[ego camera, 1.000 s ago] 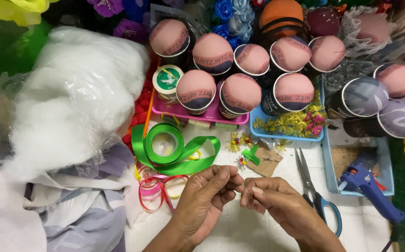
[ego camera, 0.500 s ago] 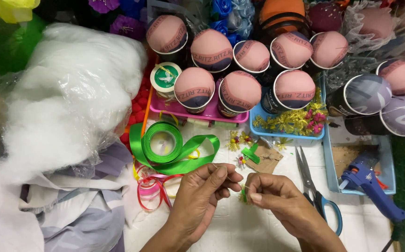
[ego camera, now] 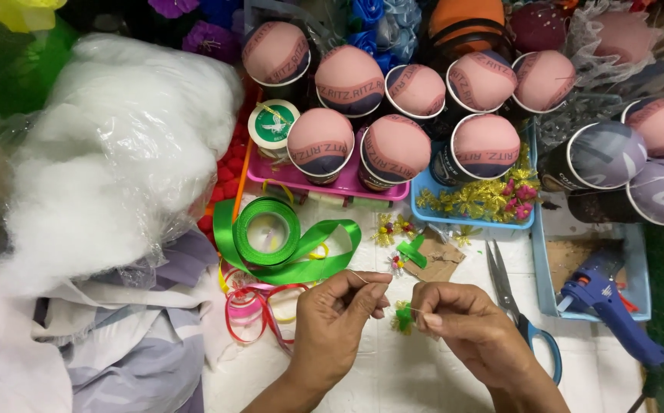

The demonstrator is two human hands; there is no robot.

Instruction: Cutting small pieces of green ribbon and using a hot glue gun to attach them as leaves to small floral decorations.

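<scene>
My left hand [ego camera: 340, 321] pinches a thin wire or thread at its fingertips, low in the middle of the view. My right hand [ego camera: 466, 329] sits just to its right and pinches a tiny green and yellow craft flower [ego camera: 404, 317] on the same wire. The two hands are a few centimetres apart above the white table [ego camera: 393, 375]. A roll of green ribbon [ego camera: 267, 233] with a loose tail lies just beyond my left hand. Pink and red ribbon loops [ego camera: 252, 310] lie to its left.
Scissors with blue handles [ego camera: 519, 313] lie right of my right hand. A blue glue gun [ego camera: 607, 306] rests beside a blue tray [ego camera: 550, 268]. Several cups capped with pink domes [ego camera: 393, 149] fill the back. A bag of white stuffing [ego camera: 110, 160] takes up the left.
My hands have drawn slightly apart, and the small green flower now shows between them at my right fingertips. Both hands have shifted a little lower in view.
</scene>
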